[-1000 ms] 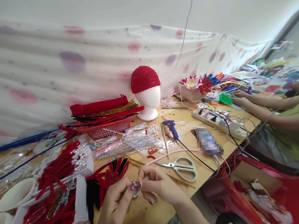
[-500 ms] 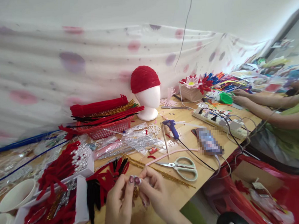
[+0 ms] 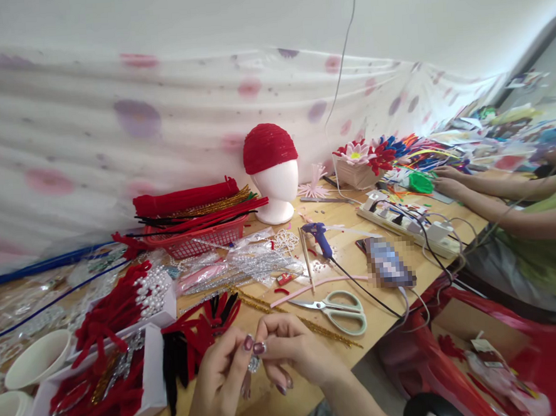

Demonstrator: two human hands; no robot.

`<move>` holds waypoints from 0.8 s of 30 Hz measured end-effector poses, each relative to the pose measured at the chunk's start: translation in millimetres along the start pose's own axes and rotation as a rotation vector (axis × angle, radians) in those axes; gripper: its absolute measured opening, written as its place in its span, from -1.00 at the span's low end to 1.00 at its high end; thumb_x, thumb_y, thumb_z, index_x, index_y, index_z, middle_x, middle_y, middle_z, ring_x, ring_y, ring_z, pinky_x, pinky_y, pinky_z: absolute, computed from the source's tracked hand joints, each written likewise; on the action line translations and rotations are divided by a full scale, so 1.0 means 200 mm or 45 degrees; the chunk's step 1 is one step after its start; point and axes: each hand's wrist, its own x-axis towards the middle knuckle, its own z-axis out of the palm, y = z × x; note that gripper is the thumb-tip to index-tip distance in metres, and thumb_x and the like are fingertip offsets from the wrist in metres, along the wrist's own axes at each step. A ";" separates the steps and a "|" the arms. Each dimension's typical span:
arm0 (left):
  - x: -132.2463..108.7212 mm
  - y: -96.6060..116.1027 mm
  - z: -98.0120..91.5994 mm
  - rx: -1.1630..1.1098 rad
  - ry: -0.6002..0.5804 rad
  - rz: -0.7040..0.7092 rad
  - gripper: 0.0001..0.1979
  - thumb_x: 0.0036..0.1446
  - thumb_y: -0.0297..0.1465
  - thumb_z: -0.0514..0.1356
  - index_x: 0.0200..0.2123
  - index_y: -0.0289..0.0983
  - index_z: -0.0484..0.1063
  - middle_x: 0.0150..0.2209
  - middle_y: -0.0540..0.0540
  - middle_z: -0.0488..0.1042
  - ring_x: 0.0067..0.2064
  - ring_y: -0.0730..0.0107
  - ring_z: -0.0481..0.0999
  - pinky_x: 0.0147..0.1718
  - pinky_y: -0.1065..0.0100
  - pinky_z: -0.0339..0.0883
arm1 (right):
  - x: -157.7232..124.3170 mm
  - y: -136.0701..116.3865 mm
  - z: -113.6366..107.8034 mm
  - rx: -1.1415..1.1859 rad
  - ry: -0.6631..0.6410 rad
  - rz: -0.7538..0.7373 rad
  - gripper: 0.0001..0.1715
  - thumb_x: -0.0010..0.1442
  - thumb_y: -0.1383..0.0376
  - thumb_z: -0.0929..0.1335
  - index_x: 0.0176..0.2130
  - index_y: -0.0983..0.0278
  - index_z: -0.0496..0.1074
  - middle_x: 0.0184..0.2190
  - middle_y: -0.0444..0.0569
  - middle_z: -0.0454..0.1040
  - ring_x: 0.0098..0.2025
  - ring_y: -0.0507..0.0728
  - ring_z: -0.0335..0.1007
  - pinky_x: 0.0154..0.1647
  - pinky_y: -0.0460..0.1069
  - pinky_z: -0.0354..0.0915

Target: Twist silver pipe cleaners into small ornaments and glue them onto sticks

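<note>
My left hand [image 3: 222, 378] and my right hand [image 3: 299, 351] meet low in the middle of the view, over the front of the table. Thumbs and forefingers are pinched together at the tips. A small silvery, glittering piece [image 3: 254, 363] shows just under the pinch, between both hands; most of it is hidden, and its kind is unclear. Left of my left hand lie red and black fuzzy strips [image 3: 187, 345]. Gold tinsel stems [image 3: 308, 325] and white-handled scissors [image 3: 343, 312] lie beyond my right hand.
A foam head [image 3: 277, 189] in a red cap stands behind a blue glue gun [image 3: 320, 237]. At left are a red basket [image 3: 204, 239] of stems and a white box [image 3: 151, 372]. A power strip [image 3: 406, 225] and another person's arms [image 3: 498, 191] are at right.
The two hands stay pinched together but have turned slightly. A gold glint showed below the fingers before; a silvery piece shows there now. The right wrist sits a little higher.
</note>
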 end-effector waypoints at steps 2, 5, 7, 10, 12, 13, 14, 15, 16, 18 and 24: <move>0.01 -0.01 0.02 -0.017 0.098 0.013 -0.49 0.19 0.09 0.18 -0.53 -0.21 0.29 -0.60 0.13 0.15 -0.59 0.50 0.17 -0.59 0.44 0.03 | 0.00 0.03 0.03 0.055 0.059 -0.058 -0.55 0.03 0.03 0.54 -0.44 0.28 0.35 -0.79 -0.25 0.36 -0.81 -0.07 0.16 -0.82 -0.21 0.02; 0.02 -0.05 0.02 0.083 0.233 0.130 -0.56 0.28 -0.02 0.14 -0.52 -0.19 0.29 -0.61 0.12 0.19 -0.59 0.46 0.23 -0.60 0.46 0.11 | 0.01 0.07 0.09 0.037 0.229 -0.197 -0.49 0.09 -0.04 0.51 -0.41 0.25 0.29 -0.79 -0.28 0.34 -0.80 -0.10 0.08 -0.80 -0.22 -0.03; 0.03 -0.09 0.02 0.198 0.287 0.230 -0.60 0.32 -0.10 0.11 -0.51 -0.18 0.30 -0.61 0.09 0.27 -0.59 0.43 0.29 -0.59 0.45 0.19 | 0.01 0.09 0.13 0.002 0.329 -0.275 -0.45 0.11 -0.10 0.49 -0.40 0.23 0.25 -0.79 -0.31 0.32 -0.79 -0.11 0.06 -0.78 -0.22 -0.04; 0.04 -0.12 0.00 0.297 0.341 0.284 -0.64 0.34 -0.15 0.09 -0.49 -0.17 0.32 -0.60 0.06 0.36 -0.58 0.39 0.37 -0.58 0.45 0.27 | 0.02 0.11 0.18 -0.042 0.399 -0.358 -0.42 0.13 -0.14 0.47 -0.39 0.23 0.22 -0.77 -0.34 0.28 -0.76 -0.13 0.06 -0.72 -0.22 -0.01; 0.03 -0.12 -0.01 0.267 0.299 0.243 -0.62 0.33 -0.12 0.09 -0.49 -0.16 0.31 -0.61 0.07 0.34 -0.59 0.39 0.37 -0.60 0.45 0.26 | 0.01 0.11 0.18 -0.063 0.401 -0.397 -0.42 0.15 -0.14 0.46 -0.39 0.23 0.22 -0.76 -0.35 0.27 -0.74 -0.13 0.06 -0.69 -0.22 0.01; 0.02 -0.11 -0.02 0.234 0.251 0.206 -0.61 0.33 -0.09 0.10 -0.50 -0.16 0.31 -0.62 0.08 0.32 -0.60 0.40 0.36 -0.61 0.45 0.24 | 0.00 0.10 0.17 -0.076 0.378 -0.396 -0.43 0.16 -0.14 0.46 -0.39 0.23 0.23 -0.75 -0.34 0.27 -0.73 -0.13 0.07 -0.68 -0.22 0.03; 0.01 -0.09 -0.03 0.199 0.192 0.166 -0.59 0.31 -0.06 0.11 -0.51 -0.17 0.31 -0.62 0.09 0.29 -0.60 0.41 0.33 -0.61 0.46 0.21 | -0.01 0.09 0.16 -0.091 0.333 -0.373 -0.43 0.16 -0.13 0.46 -0.39 0.24 0.24 -0.75 -0.34 0.27 -0.73 -0.13 0.07 -0.68 -0.21 0.04; 0.00 -0.07 -0.04 0.166 0.128 0.130 -0.56 0.29 -0.03 0.12 -0.52 -0.18 0.31 -0.62 0.09 0.27 -0.61 0.44 0.30 -0.61 0.46 0.18 | -0.02 0.07 0.14 -0.106 0.273 -0.332 -0.44 0.14 -0.12 0.48 -0.39 0.24 0.26 -0.75 -0.34 0.27 -0.73 -0.13 0.08 -0.69 -0.21 0.04; -0.01 -0.05 -0.05 0.138 0.065 0.101 -0.54 0.27 0.00 0.14 -0.53 -0.19 0.32 -0.62 0.10 0.25 -0.61 0.46 0.27 -0.60 0.46 0.15 | -0.03 0.05 0.12 -0.120 0.203 -0.275 -0.45 0.12 -0.09 0.50 -0.39 0.25 0.27 -0.76 -0.34 0.27 -0.74 -0.12 0.08 -0.71 -0.21 0.04; -0.02 -0.01 -0.06 0.102 -0.034 0.056 -0.50 0.21 0.05 0.18 -0.56 -0.21 0.34 -0.62 0.10 0.22 -0.59 0.48 0.24 -0.57 0.44 0.11 | -0.03 0.01 0.07 -0.137 0.069 -0.153 -0.47 0.05 -0.04 0.56 -0.39 0.26 0.31 -0.77 -0.33 0.28 -0.76 -0.11 0.10 -0.75 -0.21 0.02; -0.01 -0.01 -0.05 -0.097 -0.081 -0.063 -0.46 0.13 0.12 0.23 -0.53 -0.23 0.35 -0.64 0.13 0.17 -0.61 0.53 0.14 -0.60 0.45 0.02 | 0.01 -0.01 0.04 -0.076 0.059 -0.108 -0.51 0.04 0.01 0.56 -0.44 0.26 0.33 -0.81 -0.32 0.29 -0.80 -0.10 0.08 -0.80 -0.20 -0.04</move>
